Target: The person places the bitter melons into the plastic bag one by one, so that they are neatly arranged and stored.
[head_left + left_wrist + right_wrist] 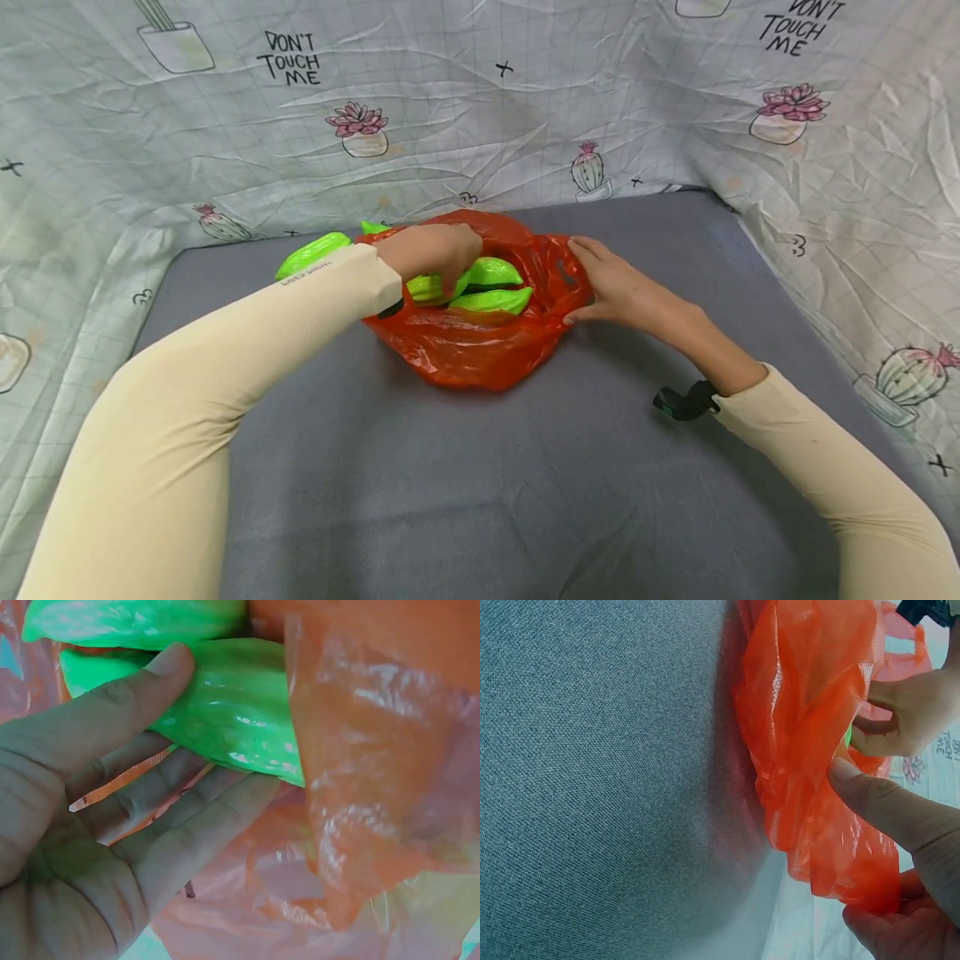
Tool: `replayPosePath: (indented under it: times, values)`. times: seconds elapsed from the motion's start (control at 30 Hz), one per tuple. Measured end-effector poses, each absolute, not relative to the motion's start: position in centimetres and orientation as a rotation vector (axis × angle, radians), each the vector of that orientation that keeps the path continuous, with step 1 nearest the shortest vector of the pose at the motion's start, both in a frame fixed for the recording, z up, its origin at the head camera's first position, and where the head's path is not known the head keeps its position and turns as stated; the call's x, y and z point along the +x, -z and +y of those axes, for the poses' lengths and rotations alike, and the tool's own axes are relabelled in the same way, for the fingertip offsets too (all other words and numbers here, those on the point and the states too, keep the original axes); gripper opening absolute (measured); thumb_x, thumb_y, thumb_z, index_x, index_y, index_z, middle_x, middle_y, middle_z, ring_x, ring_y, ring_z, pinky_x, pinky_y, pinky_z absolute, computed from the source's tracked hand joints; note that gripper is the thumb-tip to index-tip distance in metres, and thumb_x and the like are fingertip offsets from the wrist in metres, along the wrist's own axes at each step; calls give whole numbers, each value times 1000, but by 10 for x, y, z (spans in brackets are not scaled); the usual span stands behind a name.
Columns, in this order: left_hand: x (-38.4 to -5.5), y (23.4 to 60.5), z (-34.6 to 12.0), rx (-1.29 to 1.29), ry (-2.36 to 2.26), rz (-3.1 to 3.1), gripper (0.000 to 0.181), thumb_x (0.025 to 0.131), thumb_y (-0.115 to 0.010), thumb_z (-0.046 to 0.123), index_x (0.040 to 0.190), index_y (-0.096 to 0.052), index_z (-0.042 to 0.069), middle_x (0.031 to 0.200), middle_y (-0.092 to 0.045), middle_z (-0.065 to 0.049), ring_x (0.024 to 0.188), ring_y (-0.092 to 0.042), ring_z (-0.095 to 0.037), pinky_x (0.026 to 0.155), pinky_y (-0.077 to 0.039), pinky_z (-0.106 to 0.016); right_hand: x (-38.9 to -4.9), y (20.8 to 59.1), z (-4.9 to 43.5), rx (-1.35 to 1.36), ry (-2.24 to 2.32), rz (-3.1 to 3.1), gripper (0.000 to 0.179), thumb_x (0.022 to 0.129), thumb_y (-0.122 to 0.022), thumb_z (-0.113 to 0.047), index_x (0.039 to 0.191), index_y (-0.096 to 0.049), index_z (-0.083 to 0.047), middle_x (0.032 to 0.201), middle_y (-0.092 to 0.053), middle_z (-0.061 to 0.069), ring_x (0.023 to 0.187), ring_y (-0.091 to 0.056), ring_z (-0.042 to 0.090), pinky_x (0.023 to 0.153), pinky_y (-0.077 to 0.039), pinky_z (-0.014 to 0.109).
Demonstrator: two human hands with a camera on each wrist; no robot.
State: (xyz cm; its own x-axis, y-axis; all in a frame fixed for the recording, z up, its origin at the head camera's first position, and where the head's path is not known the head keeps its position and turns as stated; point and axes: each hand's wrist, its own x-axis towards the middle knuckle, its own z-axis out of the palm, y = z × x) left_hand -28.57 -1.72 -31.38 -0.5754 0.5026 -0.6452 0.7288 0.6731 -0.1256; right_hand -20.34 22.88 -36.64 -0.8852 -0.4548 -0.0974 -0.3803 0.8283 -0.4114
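Observation:
A red plastic bag (480,358) stands with its mouth open upward, and several green ribbed fruits (491,302) with pointed ends lie inside it. My left hand (442,250) reaches into the bag from the left. In the left wrist view its thumb lies on top of one green ribbed fruit (232,705) and the fingers sit beneath, gripping it. My right hand (626,287) holds the bag's right side, thumb toward the front and fingers toward the back. The right wrist view shows the thumb on the red plastic; the bag hides some of the fingers.
Another green fruit (315,252) lies left of the bag, partly behind the left sleeve. A green tip (372,227) shows behind the bag. Grey cloth (450,483) covers the table. Printed fabric (450,108) hangs at the back and sides.

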Motion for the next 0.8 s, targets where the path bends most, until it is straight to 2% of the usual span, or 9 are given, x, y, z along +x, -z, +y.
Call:
replayPosePath:
  times: [0.03, 0.1, 0.17, 0.23, 0.3, 0.4, 0.53, 0.8]
  values:
    - [-286, 315, -18, 958, 519, 2300, 25, 85, -84, 19, 83, -61, 11, 83, -48, 0, 79, -45, -17, 71, -47, -28, -204, 367, 228, -651, 574, 2818, 110, 82, -88, -25, 156, -17, 13, 162, -17, 31, 147, -25, 47, 116, -30, 59]
    - [-287, 315, -19, 945, 481, 2301, 24, 85, -84, 18, 82, -61, 10, 83, -48, -1, 78, -48, -17, 70, -49, -29, -204, 367, 227, -656, 573, 2817, 109, 82, -88, -25, 156, -17, 13, 162, -17, 30, 148, -25, 47, 116, -30, 59]
    - [-288, 313, -20, 923, 410, 2314, 20, 87, -81, 18, 90, -65, 8, 90, -52, -2, 81, -54, -19, 72, -53, -31, -205, 367, 227, -662, 571, 2818, 109, 82, -88, -26, 156, -17, 13, 163, -17, 30, 148, -24, 46, 117, -30, 58]
    - [-289, 309, -20, 929, 343, 2311, 20, 90, -78, 17, 103, -68, 6, 102, -58, -7, 91, -57, -22, 80, -55, -35, -206, 367, 226, -667, 571, 2819, 109, 82, -88, -26, 156, -17, 13, 163, -16, 30, 149, -24, 46, 117, -29, 58]
    - [-290, 305, -18, 960, 320, 2297, 25, 93, -74, 16, 116, -68, 5, 117, -59, -10, 103, -56, -25, 88, -54, -38, -206, 368, 226, -668, 572, 2821, 109, 82, -87, -26, 156, -17, 12, 163, -16, 30, 149, -23, 46, 117, -29, 58]
    - [-292, 300, -12, 1016, 362, 2248, 28, 96, -71, 13, 123, -67, 7, 128, -58, -12, 105, -55, -25, 90, -52, -38, -206, 369, 227, -673, 571, 2823, 109, 83, -87, -26, 156, -17, 12, 163, -16, 30, 149, -23, 46, 117, -29, 57]
    - [-294, 297, -4, 936, 379, 2199, 27, 96, -69, 9, 123, -68, 9, 126, -59, -11, 95, -64, -26, 81, -55, -36, -205, 369, 227, -673, 568, 2823, 109, 82, -87, -26, 156, -17, 12, 163, -16, 30, 148, -24, 45, 117, -29, 57]
    - [-298, 302, 3, 829, 417, 2146, 30, 92, -72, 3, 121, -66, 9, 120, -60, -11, 101, -64, -31, 80, -56, -36, -204, 368, 226, -668, 568, 2820, 109, 82, -88, -25, 156, -18, 12, 163, -17, 29, 148, -25, 45, 117, -30, 57]
